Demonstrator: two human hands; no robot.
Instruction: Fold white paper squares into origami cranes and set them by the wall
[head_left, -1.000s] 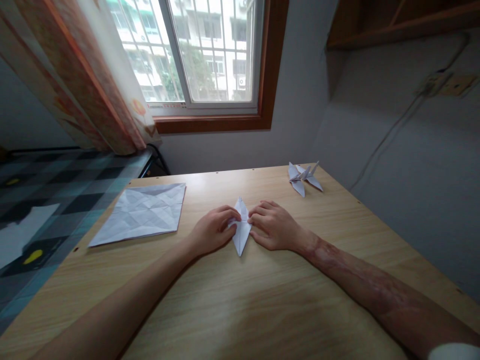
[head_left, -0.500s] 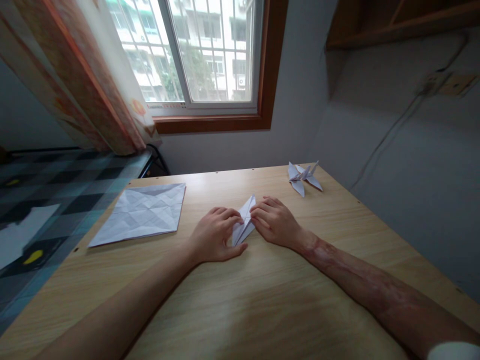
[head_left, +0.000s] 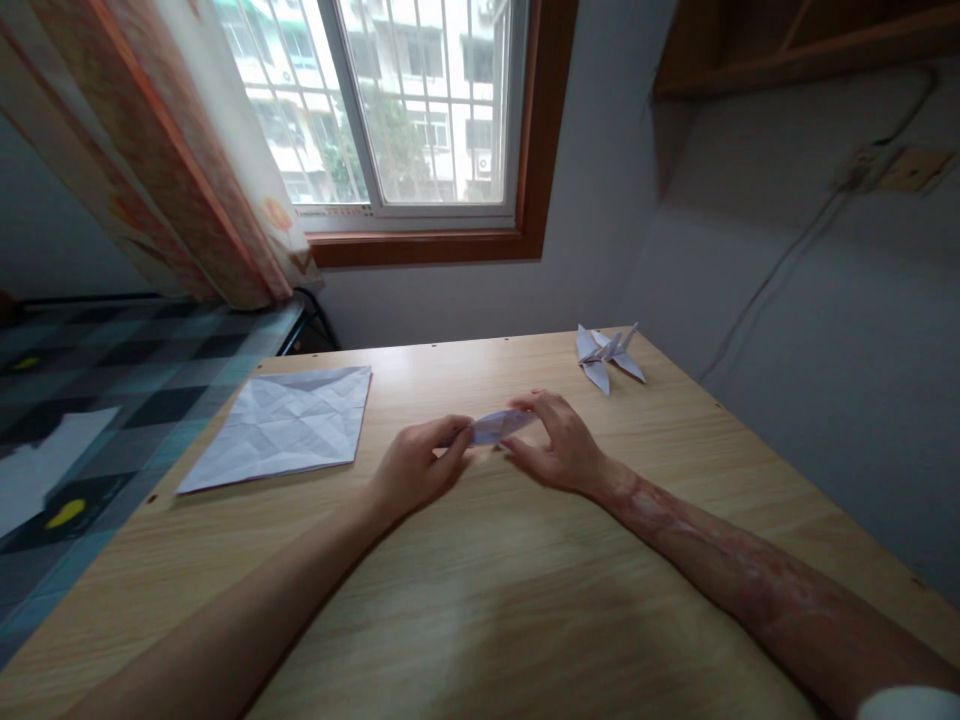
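A small piece of folded white paper [head_left: 491, 428] is held slightly above the wooden table, lying nearly sideways and a little blurred. My left hand [head_left: 424, 462] pinches its left end between thumb and fingers. Around the right end curl the fingers of my right hand [head_left: 559, 440], with the thumb along the lower edge. Part of the paper is hidden behind the fingertips at both ends.
A creased white paper sheet [head_left: 300, 420] lies on the table [head_left: 465, 600] at left. Folded paper cranes [head_left: 600, 355] sit near the back right corner. Beyond the left edge is a checked bedspread [head_left: 172, 345] with white paper [head_left: 64, 455] on it.
The folded paper has turned from pointing away from me to lying sideways, and is lifted off the table. My left hand has closed to a pinch; my right hand has shifted to the right end.
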